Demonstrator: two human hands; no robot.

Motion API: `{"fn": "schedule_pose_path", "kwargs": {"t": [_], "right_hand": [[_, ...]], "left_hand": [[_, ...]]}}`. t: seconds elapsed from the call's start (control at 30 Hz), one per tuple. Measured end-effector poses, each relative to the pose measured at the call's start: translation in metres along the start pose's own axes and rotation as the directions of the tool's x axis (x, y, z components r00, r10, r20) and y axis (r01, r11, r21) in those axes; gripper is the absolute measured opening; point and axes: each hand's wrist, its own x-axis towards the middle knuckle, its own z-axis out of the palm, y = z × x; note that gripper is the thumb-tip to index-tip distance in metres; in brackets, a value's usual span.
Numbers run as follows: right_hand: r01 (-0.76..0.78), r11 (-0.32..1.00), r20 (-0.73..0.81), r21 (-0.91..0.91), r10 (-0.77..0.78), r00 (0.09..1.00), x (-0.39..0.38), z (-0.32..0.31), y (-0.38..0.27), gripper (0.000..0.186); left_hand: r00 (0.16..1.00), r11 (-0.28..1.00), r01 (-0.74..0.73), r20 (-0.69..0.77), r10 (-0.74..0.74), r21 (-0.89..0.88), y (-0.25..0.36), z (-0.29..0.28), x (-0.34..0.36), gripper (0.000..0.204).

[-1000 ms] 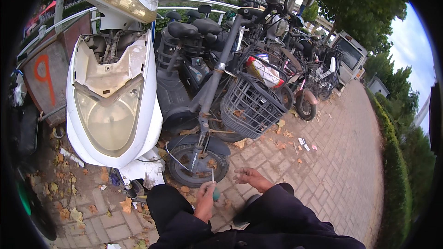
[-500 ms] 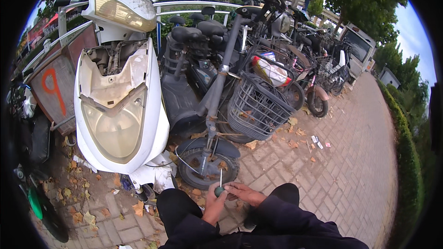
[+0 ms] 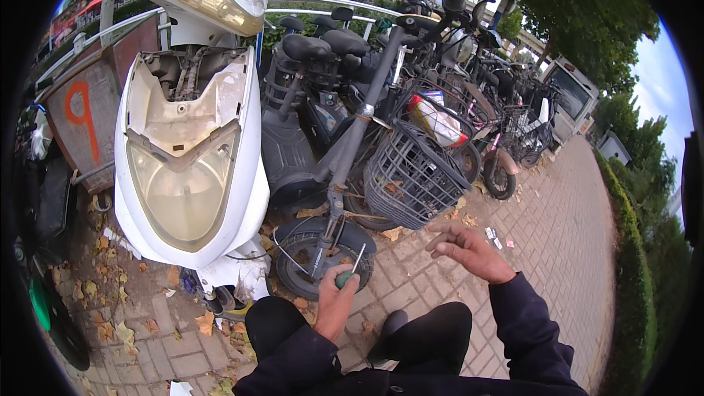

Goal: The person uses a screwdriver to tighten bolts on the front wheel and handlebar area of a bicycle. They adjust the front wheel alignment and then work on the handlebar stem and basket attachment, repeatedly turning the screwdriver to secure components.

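Note:
My left hand (image 3: 336,295) is closed on a green-handled screwdriver (image 3: 345,278), whose thin metal shaft points up in front of the small black front wheel (image 3: 290,268) of a dark electric bike. My right hand (image 3: 466,249) is raised to the right, fingers apart and empty, just below and right of the bike's wire basket (image 3: 411,176). The bike's grey front tube (image 3: 352,136) leans above the wheel. A white scooter (image 3: 143,214) with a yellowed headlight and an opened front panel stands just left of it.
More bikes (image 3: 499,169) are parked in a row toward a pale van (image 3: 572,103). A rusty panel (image 3: 81,125) and a railing are at the left. Paving (image 3: 543,249) with dry leaves and paper scraps runs along a hedge (image 3: 623,249) on the right.
My right hand has left the screwdriver, where it met my left hand half a second ago, and moved up and right with fingers spread. My left hand has risen slightly, still holding the screwdriver.

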Motion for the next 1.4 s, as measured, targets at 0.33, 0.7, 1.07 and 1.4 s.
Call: {"fn": "schedule_pose_path", "kwargs": {"t": [0.33, 0.7, 1.07, 1.4], "right_hand": [[0.087, 0.553, -0.456, -0.829, -0.757, 0.468, 0.068, -0.104, -0.287, 0.077], [0.199, 0.472, -0.251, -0.859, -0.727, 0.639, 0.227, -0.147, -0.367, 0.044], [0.245, 0.494, -0.324, -0.834, -0.798, 0.508, 0.229, -0.150, -0.353, 0.038], [0.201, 0.419, -0.283, -0.885, -0.828, 0.484, 0.231, -0.133, -0.338, 0.040]], "left_hand": [[0.937, 0.941, -0.339, 0.095, 0.337, 0.009, 0.019, 0.044, 0.076, 0.022], [0.964, 0.945, 0.197, 0.230, -0.137, -0.263, -0.007, 0.018, 0.104, 0.027], [0.973, 0.925, 0.174, 0.201, -0.110, -0.339, 0.000, 0.005, 0.112, 0.026], [0.959, 0.922, 0.234, 0.232, -0.165, -0.310, 0.016, 0.002, 0.106, 0.024]]}}
